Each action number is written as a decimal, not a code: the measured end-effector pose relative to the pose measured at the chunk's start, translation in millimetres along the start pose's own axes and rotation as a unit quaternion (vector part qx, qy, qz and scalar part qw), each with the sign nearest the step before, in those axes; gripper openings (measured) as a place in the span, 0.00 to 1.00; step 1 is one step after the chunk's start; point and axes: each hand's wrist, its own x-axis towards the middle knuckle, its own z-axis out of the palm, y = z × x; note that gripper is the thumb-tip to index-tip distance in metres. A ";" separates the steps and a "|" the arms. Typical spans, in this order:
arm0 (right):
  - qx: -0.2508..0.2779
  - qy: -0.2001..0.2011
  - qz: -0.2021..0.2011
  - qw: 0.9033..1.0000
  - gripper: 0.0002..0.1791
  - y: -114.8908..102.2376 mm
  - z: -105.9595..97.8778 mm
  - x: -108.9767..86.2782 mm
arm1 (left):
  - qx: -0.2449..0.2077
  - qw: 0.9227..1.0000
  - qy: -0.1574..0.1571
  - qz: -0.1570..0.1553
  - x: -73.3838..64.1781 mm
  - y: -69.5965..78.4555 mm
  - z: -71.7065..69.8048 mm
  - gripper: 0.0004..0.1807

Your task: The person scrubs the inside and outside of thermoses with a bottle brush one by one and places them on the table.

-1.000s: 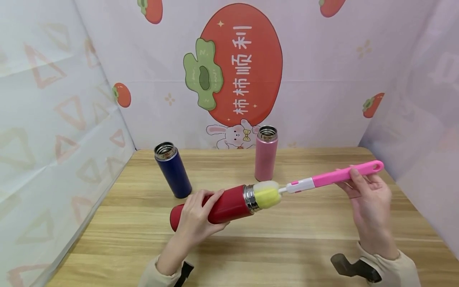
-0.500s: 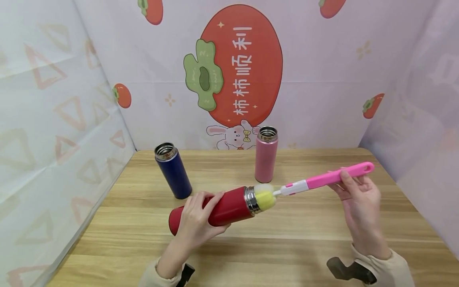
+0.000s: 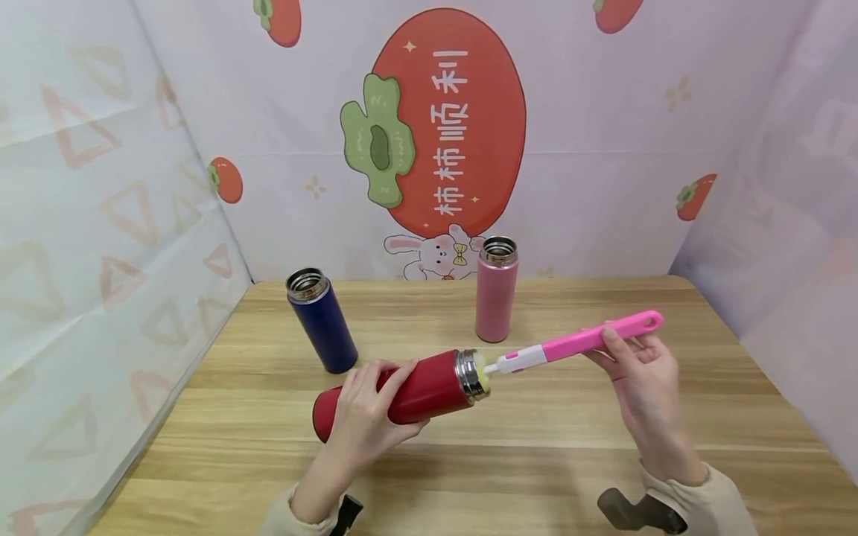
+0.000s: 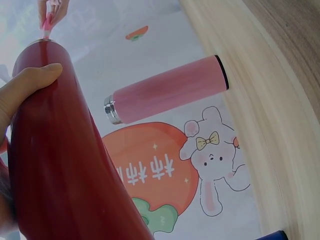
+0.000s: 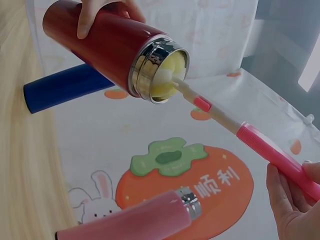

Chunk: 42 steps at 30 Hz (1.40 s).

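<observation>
My left hand (image 3: 365, 409) grips a red thermos bottle (image 3: 432, 388) around its middle. The bottle lies tilted with its steel mouth (image 3: 472, 376) towards the right. In my right hand (image 3: 646, 394) is a bottle brush, its pink handle (image 3: 579, 342) pinched between thumb and fingers. The brush's yellow and white sponge head (image 5: 170, 75) sits inside the bottle's mouth, nearly all of it within the rim. Only the white neck (image 5: 187, 92) and handle stay outside.
A blue thermos bottle (image 3: 325, 324) without a lid stands at the back left of the wooden table (image 3: 536, 469). Behind the red bottle stands a lidless pink thermos bottle (image 3: 496, 298). Printed cloth (image 3: 590, 149) walls in the table at the back and sides.
My right hand has moved left, pushing the brush. Its sponge head, earlier mostly outside at the rim, has gone into the red bottle's mouth. My left hand keeps its grip almost in place.
</observation>
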 end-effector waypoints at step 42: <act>-0.017 -0.061 0.015 0.998 0.12 39.2 -53.1 6.2 | -0.042 0.997 -0.052 -0.039 -4.6 5.9 10.7 0.40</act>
